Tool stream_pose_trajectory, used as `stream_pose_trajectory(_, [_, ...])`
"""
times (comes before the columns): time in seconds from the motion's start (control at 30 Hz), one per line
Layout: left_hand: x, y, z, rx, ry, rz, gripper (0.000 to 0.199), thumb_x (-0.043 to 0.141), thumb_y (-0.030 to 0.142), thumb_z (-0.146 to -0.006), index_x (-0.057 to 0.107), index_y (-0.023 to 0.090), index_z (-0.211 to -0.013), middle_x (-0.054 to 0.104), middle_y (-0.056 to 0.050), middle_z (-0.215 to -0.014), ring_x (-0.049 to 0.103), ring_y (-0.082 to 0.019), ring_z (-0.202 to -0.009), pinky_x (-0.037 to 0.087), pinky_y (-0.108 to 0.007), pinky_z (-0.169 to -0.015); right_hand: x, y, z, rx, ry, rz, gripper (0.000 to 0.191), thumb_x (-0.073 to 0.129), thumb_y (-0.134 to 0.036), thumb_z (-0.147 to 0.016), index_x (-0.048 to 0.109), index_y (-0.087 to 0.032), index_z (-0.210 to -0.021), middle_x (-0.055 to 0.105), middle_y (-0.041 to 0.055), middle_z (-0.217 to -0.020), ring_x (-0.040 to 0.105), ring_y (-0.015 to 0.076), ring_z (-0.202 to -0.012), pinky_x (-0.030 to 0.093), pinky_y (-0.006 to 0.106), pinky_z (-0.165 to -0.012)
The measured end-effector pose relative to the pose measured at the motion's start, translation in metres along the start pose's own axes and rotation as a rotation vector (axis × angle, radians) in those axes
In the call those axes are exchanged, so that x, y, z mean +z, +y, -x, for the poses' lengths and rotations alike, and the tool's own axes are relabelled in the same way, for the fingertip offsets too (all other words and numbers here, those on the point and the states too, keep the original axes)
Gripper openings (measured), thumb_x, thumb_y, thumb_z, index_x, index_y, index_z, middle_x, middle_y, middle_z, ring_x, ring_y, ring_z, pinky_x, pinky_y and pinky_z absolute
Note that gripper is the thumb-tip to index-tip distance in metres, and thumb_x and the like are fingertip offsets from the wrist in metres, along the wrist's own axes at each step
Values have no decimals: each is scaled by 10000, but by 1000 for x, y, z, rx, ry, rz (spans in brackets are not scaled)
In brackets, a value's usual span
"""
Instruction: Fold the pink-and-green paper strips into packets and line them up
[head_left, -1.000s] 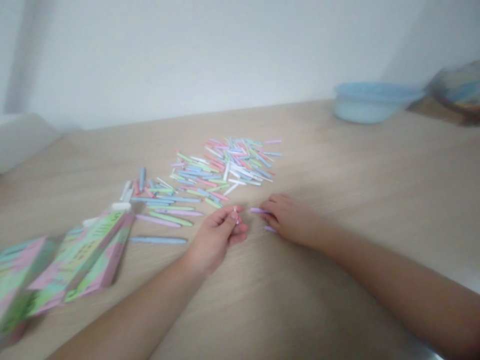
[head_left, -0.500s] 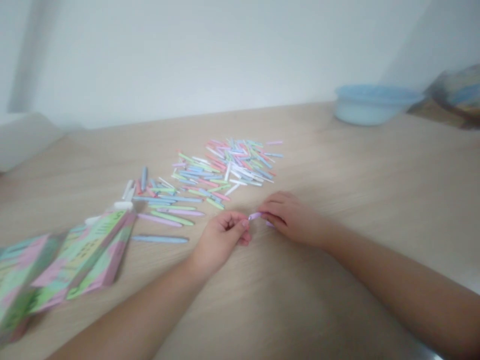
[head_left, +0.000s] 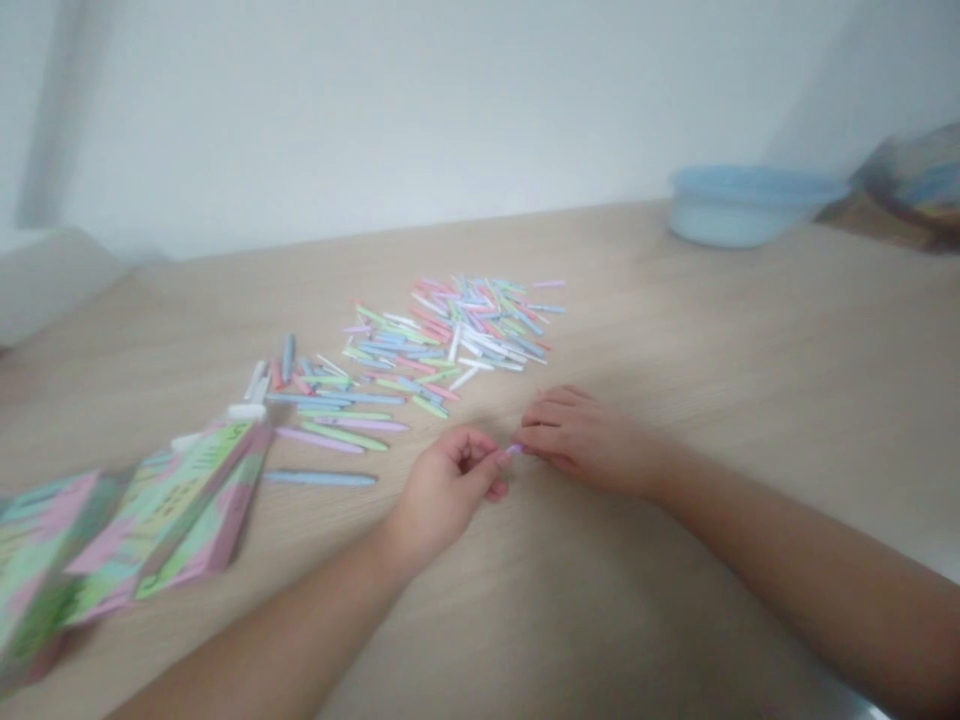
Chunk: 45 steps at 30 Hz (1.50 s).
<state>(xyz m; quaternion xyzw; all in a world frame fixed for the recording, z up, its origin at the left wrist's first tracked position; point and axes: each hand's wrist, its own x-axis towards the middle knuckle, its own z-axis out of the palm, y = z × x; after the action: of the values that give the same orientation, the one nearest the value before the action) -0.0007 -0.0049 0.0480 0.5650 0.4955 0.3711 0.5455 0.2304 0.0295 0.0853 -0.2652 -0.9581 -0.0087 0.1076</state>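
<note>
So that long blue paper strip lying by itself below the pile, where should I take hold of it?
Probably pinch the blue paper strip at its middle, coming from the near side with your left hand. It lies long and thin, apart from the other strips, so both long edges look free.

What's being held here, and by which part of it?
A lilac paper strip, pinched at its ends by fingertips of the left hand and right hand.

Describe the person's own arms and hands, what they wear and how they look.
The left forearm and right forearm are bare, with no sleeve in view. The left hand and right hand are ungloved and slim-fingered. No watch, ring or bracelet shows, though the blur could hide small details.
</note>
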Motion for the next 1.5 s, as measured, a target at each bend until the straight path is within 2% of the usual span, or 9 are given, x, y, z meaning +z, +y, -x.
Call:
stream_pose_trajectory(0.2, [-3, 3, 2, 32, 32, 36, 426, 752, 552, -830, 504, 206, -812, 673, 14, -560, 624, -134, -505, 462, -218, -519, 2, -14, -3, 87, 43, -314, 209, 512, -229, -1050, 707, -199, -1119, 717, 61, -1060, 626, 215, -1053, 337, 456, -1135])
stream_pose_trajectory(0.3, [-5, 1, 2, 97, 4, 93, 463, 666, 638, -876, 511, 202, -849, 650, 19, -561, 607, -132, -505, 470, -229, -529, 1, -19, -5, 117, 70, -465, 220, 500, -256, -1062, 705, -202, -1118, 723, 61, -1063, 636, 210, -1067, 360, 444, -1120])
stream_pose_trajectory(0.43, [-6, -2, 3, 175, -57, 154, 488, 451, 650, -994, 550, 183, -890, 628, 7, -633, 585, -121, -542, 461, -240, -550, 1, -23, -7, 221, 159, -648, 208, 510, -289, -1049, 694, -211, -1107, 716, 44, -998, 643, 195, -953, 479, 385, -946])
stream_pose_trajectory(0.6, [-5, -3, 7, 209, -31, 30, 408, 476, 564, -1019, 606, 177, -1023, 588, 23, -658, 537, -120, -555, 432, -245, -545, 3, -27, -7, 460, 317, -979, 180, 574, -368, -1010, 624, -196, -987, 650, 6, -834, 596, 139, -702, 493, 269, -650])
stream_pose_trajectory(0.77, [-10, 0, 9, 481, 79, -355, 320, 603, 389, -989, 630, 226, -1263, 710, -66, -1110, 666, -185, -968, 526, -312, -860, 11, -28, -7, 484, 284, -1203, 234, 679, -407, -946, 565, -205, -978, 653, 1, -839, 629, 145, -736, 503, 263, -653])
stream_pose_trajectory(1.0, [-13, 5, 7, 537, -39, -692, 319, 557, 262, -994, 632, 259, -1303, 737, -55, -1194, 687, -213, -1069, 520, -352, -964, 25, -21, -8, 469, 119, -1131, 156, 673, -364, -935, 623, -222, -972, 635, -12, -781, 602, 162, -716, 482, 284, -635])
stream_pose_trajectory(1.17, [-12, 7, 8, 485, -85, -847, 299, 512, 292, -1015, 628, 260, -1288, 734, -58, -1179, 676, -239, -1079, 509, -390, -962, 14, -20, -7, 450, 40, -839, 89, 661, -310, -924, 681, -232, -960, 667, -2, -818, 597, 179, -730, 459, 308, -652])
stream_pose_trajectory(1.3, [-12, 8, 8, 470, -68, -967, 221, 503, 272, -1000, 682, 237, -1124, 720, -69, -1054, 663, -245, -1003, 510, -390, -909, 9, -17, -4, 427, 138, -555, 234, 646, -420, -942, 695, -204, -1019, 675, 22, -867, 558, 166, -712, 430, 308, -660])
stream_pose_trajectory(1.5, [-9, 7, 9, 477, -16, -1107, 131, 551, 274, -952, 674, 228, -941, 660, -84, -974, 620, -272, -975, 497, -421, -886, 13, -8, -5, 459, 165, -476, 243, 523, -373, -1019, 684, -200, -960, 650, 24, -842, 561, 168, -734, 411, 297, -668])
